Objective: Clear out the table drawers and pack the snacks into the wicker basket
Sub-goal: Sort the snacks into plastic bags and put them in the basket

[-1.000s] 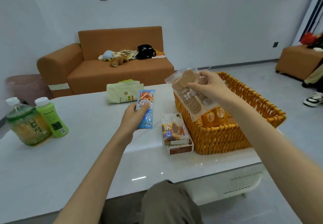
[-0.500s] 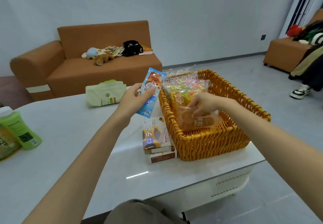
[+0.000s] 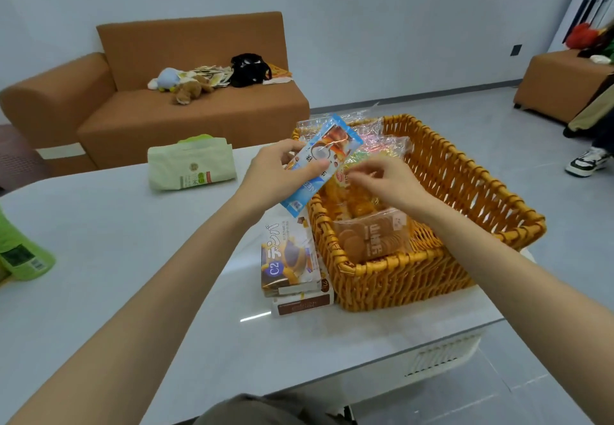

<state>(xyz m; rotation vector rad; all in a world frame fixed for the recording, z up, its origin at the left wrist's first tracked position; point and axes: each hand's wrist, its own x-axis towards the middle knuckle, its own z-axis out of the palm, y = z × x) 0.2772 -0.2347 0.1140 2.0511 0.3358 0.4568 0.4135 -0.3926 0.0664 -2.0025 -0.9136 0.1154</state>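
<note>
The wicker basket (image 3: 471, 192) stands on the right part of the white table (image 3: 116, 258). Inside it lie a brown biscuit pack (image 3: 372, 237) at the near end and clear bags of yellow snacks (image 3: 378, 145) behind it. My left hand (image 3: 279, 172) grips a blue wafer packet (image 3: 324, 162) tilted over the basket's left rim. My right hand (image 3: 385, 179) hovers over the basket beside the packet with loosely curled fingers, holding nothing. Two snack boxes (image 3: 289, 258) lie stacked on the table against the basket's left side.
A pale green pouch (image 3: 191, 167) lies further back on the table. A green bottle (image 3: 23, 252) stands at the left edge. An orange sofa (image 3: 159, 106) with soft toys is behind the table. A person's shoe (image 3: 588, 160) shows at the right.
My right hand let go of the biscuit pack in the basket and rose toward the blue packet. My left hand carried the packet right, over the basket's rim.
</note>
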